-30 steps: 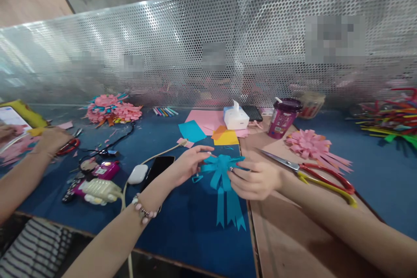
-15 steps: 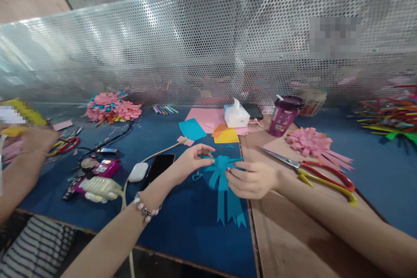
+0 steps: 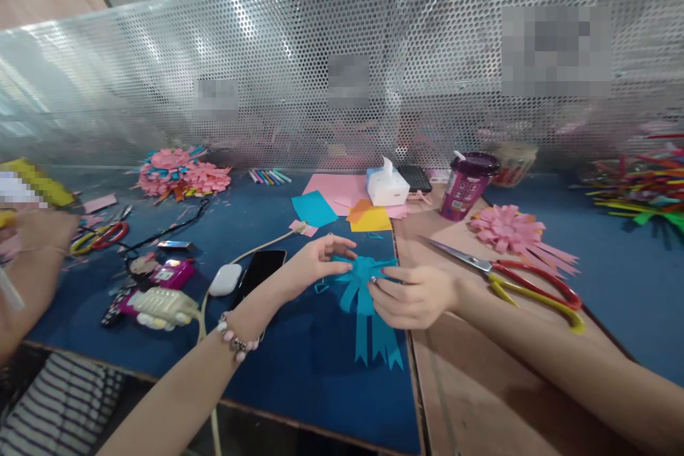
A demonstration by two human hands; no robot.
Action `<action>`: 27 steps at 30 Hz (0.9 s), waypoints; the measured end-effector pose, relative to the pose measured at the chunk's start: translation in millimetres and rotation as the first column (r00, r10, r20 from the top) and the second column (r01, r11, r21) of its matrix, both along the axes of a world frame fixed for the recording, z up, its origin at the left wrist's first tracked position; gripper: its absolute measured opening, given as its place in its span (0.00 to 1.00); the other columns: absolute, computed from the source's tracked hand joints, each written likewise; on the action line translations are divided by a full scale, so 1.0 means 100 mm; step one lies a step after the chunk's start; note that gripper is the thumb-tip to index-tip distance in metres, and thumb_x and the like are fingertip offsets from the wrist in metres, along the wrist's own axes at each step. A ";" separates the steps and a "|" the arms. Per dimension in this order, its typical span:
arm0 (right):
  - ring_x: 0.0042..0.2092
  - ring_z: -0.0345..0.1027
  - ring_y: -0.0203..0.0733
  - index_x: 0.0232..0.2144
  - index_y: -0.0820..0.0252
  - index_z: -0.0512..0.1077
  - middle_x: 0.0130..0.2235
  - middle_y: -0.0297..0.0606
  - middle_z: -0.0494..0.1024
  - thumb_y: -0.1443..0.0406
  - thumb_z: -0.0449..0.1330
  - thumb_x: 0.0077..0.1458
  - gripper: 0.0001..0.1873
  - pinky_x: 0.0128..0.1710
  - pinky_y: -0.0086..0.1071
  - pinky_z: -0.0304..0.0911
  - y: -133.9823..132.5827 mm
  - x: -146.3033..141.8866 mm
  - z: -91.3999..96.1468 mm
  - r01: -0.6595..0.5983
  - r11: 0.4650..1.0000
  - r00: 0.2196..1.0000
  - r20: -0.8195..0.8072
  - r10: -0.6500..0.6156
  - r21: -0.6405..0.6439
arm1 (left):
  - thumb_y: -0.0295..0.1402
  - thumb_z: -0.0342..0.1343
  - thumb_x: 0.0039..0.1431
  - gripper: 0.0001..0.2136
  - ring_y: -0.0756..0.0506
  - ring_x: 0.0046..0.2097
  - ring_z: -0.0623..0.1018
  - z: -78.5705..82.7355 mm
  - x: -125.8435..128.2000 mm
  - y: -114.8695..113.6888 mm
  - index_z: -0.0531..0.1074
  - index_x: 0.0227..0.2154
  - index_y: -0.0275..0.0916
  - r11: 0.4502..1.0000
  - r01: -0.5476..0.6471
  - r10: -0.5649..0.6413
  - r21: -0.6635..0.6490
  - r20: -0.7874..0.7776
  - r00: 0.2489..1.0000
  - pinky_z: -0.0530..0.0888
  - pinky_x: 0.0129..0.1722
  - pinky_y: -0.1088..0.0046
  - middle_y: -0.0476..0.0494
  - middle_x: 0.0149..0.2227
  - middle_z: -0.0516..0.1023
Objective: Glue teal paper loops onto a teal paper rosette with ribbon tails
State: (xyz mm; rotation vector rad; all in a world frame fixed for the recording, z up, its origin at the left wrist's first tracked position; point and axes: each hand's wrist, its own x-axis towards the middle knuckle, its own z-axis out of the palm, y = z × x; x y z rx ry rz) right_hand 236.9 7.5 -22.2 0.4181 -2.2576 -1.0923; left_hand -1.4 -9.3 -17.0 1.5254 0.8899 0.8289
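A blue paper flower (image 3: 364, 278) with curled loops and notched tails lies on the blue tabletop, between my two hands. My left hand (image 3: 316, 263) pinches a loop at its left side between thumb and fingers. From the right, my right hand (image 3: 414, 296) has its fingers curled round the flower's right edge; the fingertips are partly hidden behind the strips. Just left of the flower sits a small blue paper scrap (image 3: 321, 287). Large scissors (image 3: 491, 267) with red and yellow handles rest open to the right of my right hand.
Behind are blue (image 3: 314, 209) and orange paper (image 3: 370, 217), a tissue box (image 3: 387, 187) and a purple cup (image 3: 466, 189). A pink paper flower (image 3: 505, 229) lies right. Left are a phone (image 3: 263, 272), a white case (image 3: 225, 280), a cable and a co-worker's hand (image 3: 45, 235).
The co-worker's hand at the far left has shifted left. My hands stay at the blue paper flower with almost the same hold; the view has tilted slightly.
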 end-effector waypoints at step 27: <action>0.40 0.70 0.37 0.30 0.54 0.74 0.38 0.35 0.79 0.66 0.53 0.57 0.10 0.41 0.31 0.70 -0.05 -0.04 0.08 -0.067 0.998 0.997 -0.029 0.067 -0.020 | 0.27 0.59 0.49 0.20 0.49 0.38 0.70 0.06 0.00 -0.05 0.72 0.47 0.42 0.995 0.052 -0.051 -0.088 0.013 0.999 0.64 0.36 0.74 0.47 0.35 0.72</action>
